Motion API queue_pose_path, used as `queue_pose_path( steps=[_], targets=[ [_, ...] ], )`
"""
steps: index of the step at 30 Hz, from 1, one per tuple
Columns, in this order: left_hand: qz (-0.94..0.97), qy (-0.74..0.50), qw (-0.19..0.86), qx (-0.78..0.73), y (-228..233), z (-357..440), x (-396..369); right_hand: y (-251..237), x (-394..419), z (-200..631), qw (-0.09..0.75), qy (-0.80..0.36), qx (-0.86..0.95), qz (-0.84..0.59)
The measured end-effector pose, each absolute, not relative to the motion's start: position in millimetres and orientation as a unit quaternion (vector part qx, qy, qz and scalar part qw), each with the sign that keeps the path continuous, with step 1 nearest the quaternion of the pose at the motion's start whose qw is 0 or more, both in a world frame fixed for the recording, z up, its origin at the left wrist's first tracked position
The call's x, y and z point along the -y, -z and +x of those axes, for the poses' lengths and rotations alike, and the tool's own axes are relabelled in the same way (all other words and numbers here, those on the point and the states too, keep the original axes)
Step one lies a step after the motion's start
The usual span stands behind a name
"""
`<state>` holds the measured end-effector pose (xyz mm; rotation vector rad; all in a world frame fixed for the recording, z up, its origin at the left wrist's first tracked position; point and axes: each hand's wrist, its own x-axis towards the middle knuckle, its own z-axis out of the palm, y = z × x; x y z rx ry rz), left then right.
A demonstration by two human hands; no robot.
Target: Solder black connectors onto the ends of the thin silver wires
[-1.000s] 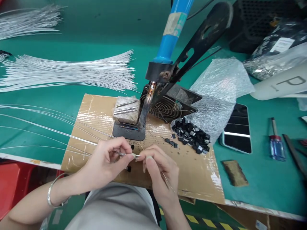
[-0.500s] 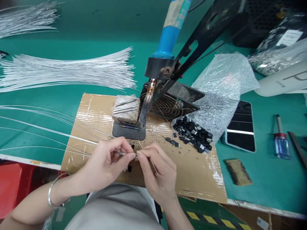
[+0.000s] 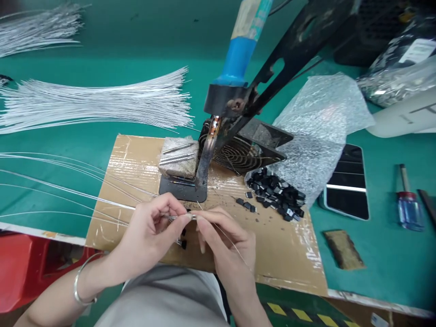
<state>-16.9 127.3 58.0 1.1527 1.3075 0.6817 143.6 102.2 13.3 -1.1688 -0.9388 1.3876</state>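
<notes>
The left hand [image 3: 153, 229] pinches a thin silvery piece [image 3: 194, 217] between thumb and forefinger, while the right hand [image 3: 233, 238], also closed at the fingertips, meets that piece and retains a fine strand [image 3: 235, 247]; the step in hand appears to be close fingertip work on the piece, and the next move calls for steady alignment. From the piece, the soldering iron [image 3: 237, 59] tip obstructs 12 o'clock, black parts [image 3: 277, 195] lie between 2 and 3, and bundled white wires [image 3: 98, 104] between 10 and 11.

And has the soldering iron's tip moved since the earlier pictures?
No. Judged against the black plate, the soldering iron's tip stands in the same place, beside the pale block.
</notes>
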Motion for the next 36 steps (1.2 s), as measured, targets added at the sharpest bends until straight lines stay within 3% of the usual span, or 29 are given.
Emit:
queue_pose_path(
  steps=[15,26,36],
  targets=[
    [0.533,-0.289,0.555,-0.569,-55.2,-16.7,-121.2,-12.5,-102.0,144.8,0.52,-0.657,0.307,-0.452],
    [0.524,-0.255,0.596,-0.553,-59.1,-20.3,-124.1,-14.4,-109.4,156.5,0.45,-0.72,0.286,-0.444],
    [0.528,-0.287,0.558,-0.572,-53.2,-17.9,-120.9,-15.9,-107.7,145.3,0.495,-0.727,0.223,-0.42]
  ],
)
